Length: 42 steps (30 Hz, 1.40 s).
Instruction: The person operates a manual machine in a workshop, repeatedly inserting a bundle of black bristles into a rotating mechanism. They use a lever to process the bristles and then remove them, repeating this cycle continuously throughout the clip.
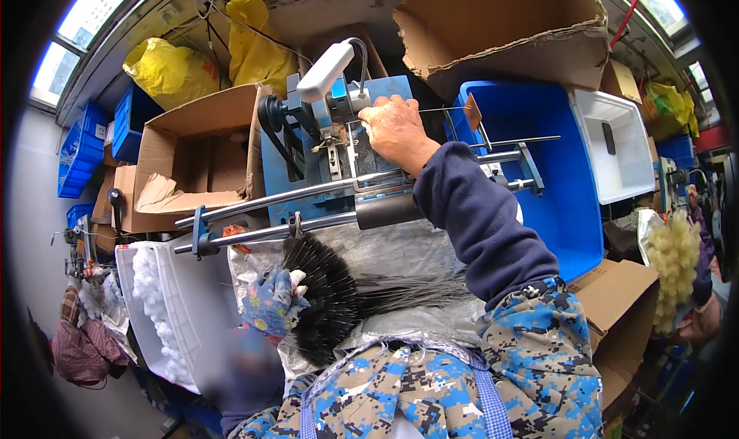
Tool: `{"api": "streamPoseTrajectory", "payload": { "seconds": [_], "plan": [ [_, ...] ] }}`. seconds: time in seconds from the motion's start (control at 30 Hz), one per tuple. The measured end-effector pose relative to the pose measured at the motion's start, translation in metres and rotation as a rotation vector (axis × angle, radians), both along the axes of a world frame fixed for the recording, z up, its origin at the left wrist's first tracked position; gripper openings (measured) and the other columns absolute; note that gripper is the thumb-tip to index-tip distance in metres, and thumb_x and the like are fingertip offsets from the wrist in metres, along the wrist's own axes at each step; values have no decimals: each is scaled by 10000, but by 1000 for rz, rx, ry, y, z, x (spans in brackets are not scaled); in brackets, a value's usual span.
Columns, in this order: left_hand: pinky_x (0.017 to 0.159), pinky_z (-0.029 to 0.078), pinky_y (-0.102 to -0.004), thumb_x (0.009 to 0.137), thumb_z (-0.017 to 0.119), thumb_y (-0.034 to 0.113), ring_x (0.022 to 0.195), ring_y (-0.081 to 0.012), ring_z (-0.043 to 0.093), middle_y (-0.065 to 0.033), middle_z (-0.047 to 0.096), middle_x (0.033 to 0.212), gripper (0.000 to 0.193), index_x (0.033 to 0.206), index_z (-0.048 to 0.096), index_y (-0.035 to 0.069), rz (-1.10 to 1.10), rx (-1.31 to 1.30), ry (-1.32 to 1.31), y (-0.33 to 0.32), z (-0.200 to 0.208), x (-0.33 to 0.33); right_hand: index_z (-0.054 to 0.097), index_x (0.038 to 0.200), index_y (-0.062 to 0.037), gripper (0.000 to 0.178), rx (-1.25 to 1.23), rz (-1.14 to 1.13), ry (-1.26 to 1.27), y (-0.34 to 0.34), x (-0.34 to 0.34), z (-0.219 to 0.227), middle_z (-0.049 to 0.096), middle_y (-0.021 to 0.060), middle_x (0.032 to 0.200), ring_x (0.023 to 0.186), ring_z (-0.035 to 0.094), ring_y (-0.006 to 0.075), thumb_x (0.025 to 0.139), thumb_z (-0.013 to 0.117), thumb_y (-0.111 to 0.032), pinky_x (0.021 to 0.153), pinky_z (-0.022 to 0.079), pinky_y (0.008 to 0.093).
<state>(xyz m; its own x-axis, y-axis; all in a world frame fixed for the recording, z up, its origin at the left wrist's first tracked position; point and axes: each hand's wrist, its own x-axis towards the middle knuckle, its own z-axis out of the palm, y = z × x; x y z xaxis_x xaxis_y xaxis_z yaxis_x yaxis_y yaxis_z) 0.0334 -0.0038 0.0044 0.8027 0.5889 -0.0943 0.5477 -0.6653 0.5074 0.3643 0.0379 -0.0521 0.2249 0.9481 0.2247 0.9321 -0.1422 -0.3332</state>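
Observation:
My right hand [394, 127], bare, is over the blue bench machine [296, 181]. Its fingers are curled closed around a thin metal wire [443, 110], which sticks out to the right towards a small brown plate [473, 113]; the fingertips are partly hidden. My left hand [269, 304], in a blue flowered glove with pale fingertips showing, is closed at the left side of a bundle of black bristle brushes [322, 297] at my lap. Their thin wire stems [416, 289] spread right over a grey sheet [400, 250]. Two steel rods [308, 196] cross the machine's front.
A blue bin [550, 177] and a white tray [616, 146] stand right. Cardboard boxes lie left [200, 150] and behind [500, 31]. A white bin [181, 308] with white tufts is near my left arm. Another person's sleeve [697, 247] shows far right, near yellowish bristle bundles [670, 262].

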Motion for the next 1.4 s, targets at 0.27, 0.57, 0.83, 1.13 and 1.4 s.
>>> {"api": "streamPoseTrajectory", "payload": {
  "seconds": [0.27, 0.57, 0.83, 1.13, 1.4],
  "plan": [
    [499, 402, -228, 851, 525, 448, 576, -114, 511, -106, 623, 812, 476, 1018, 573, 5, 374, 123, -564, -11, 62, -23, 554, 1060, 6, 477, -9, -48, -217, -45, 3, 20, 347, 167, 1236, 1076, 368, 318, 724, 648, -320, 864, 322, 448],
    [328, 395, -234, 907, 439, 398, 374, -167, 492, -203, 591, 696, 549, 1271, 314, 6, 154, -181, -1154, 9, 56, -17, 464, 1154, 41, 552, -121, -106, -27, -51, -14, 13, 415, 150, 1055, 953, 503, 282, 754, 632, -300, 727, 468, 367],
    [308, 438, -258, 885, 520, 178, 401, -213, 542, -324, 546, 996, 630, 1354, 116, 59, 98, -301, -1269, 16, 52, -2, 413, 1182, 88, 609, -63, -75, -27, -27, -51, 6, 481, 176, 980, 834, 560, 285, 772, 610, -317, 677, 497, 338],
    [372, 470, -279, 935, 406, 258, 458, -209, 561, -249, 582, 979, 405, 1265, 351, 30, 93, -497, -1163, 20, 32, 3, 444, 1114, 103, 524, -42, 62, -147, -31, -44, 14, 482, 215, 978, 774, 579, 303, 764, 604, -253, 676, 496, 348],
    [444, 508, -327, 930, 409, 307, 645, -255, 601, -194, 586, 1010, 456, 1320, 340, 82, 144, -794, -1196, 26, 19, -6, 593, 900, -15, 223, 39, -127, -346, -47, 20, 36, 505, 123, 943, 918, 471, 261, 724, 597, -151, 754, 351, 414]
  ]
}}
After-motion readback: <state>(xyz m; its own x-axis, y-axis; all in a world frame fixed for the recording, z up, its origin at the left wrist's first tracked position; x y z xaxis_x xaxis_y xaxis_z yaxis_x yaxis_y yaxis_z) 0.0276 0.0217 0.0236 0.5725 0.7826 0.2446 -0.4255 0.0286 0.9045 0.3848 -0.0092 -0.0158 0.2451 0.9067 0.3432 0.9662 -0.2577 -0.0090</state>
